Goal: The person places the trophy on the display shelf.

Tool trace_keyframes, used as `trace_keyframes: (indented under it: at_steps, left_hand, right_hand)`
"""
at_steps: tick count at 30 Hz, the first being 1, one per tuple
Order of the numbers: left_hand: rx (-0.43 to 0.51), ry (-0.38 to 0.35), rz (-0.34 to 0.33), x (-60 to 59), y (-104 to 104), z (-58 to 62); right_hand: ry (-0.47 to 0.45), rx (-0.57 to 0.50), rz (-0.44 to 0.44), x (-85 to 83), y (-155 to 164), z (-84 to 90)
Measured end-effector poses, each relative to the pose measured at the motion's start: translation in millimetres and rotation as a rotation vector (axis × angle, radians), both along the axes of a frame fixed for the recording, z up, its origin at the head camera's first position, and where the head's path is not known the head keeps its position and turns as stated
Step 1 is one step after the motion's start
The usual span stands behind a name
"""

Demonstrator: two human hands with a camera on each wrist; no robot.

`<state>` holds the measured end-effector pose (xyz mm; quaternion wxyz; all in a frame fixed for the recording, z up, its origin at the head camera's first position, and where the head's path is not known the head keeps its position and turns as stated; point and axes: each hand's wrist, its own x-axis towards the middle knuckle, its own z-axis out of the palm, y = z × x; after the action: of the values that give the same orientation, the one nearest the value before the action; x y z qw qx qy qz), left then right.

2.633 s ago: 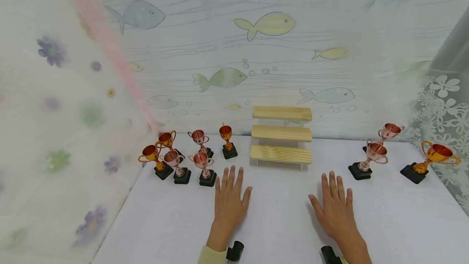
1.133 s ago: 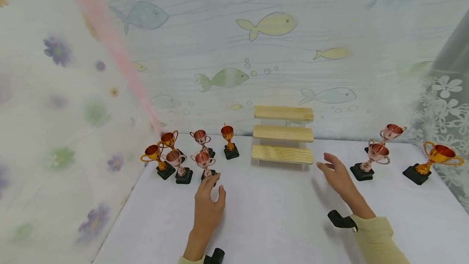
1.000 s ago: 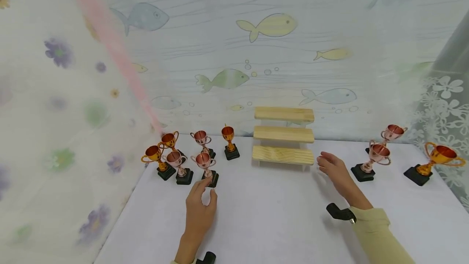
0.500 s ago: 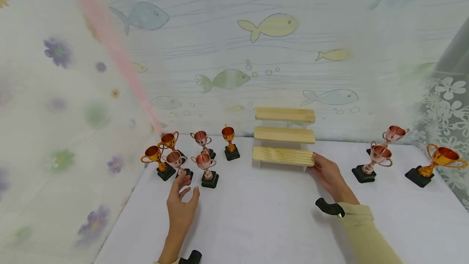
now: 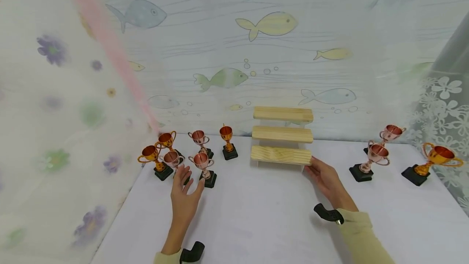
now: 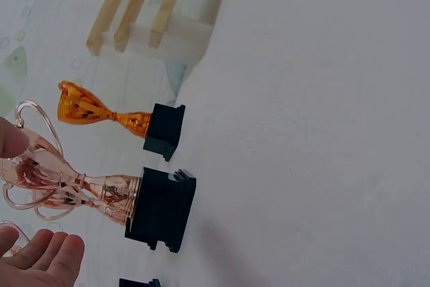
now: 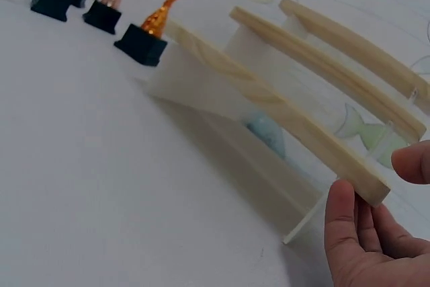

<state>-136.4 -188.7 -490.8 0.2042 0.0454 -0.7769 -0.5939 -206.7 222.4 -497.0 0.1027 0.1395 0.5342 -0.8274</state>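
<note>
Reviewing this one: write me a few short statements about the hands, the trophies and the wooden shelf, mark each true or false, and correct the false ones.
1. The right hand is at the right end of the lowest step. True.
2. The left hand grips a gold trophy. False: it is beside a rose-gold trophy.
3. One gold trophy stands right of the three-tier wooden shelf. True.
4. A trophy stands on the shelf. False: all nine stand on the white table.
5. More trophies stand left of the shelf than right. True.
</note>
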Motion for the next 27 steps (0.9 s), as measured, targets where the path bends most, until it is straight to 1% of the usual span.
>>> trace_keyframes:
  at_steps: [3,7,11,16,24,27]
  left_hand:
    - [0.036,-0.001,-0.011,-4.0,-0.4,0.3]
    - [0.085,0.022,-0.045,-9.8,-1.6,1.8]
    - [0.113,0.035,-0.063,-14.7,-2.7,3.5]
    - [0.141,0.041,-0.050,-17.3,-2.5,3.1]
    - [0.173,0.073,-0.032,-21.6,0.8,3.6]
    - [0.188,0.083,-0.022,-22.2,3.0,3.3]
  right_hand:
    - [-0.004,-0.005,-0.018,1.7,-1.7,-0.7]
    - [-0.016,-0.001,-0.057,1.7,-5.4,-2.0]
    - [-0.035,0.046,-0.087,-0.5,-9.8,-4.0]
    - [-0.063,0.104,-0.097,-3.3,-13.4,-5.8]
    - [-0.081,0.100,-0.109,-2.4,-14.2,-4.7]
    - [-0.074,0.090,-0.107,-2.1,-14.0,-4.4]
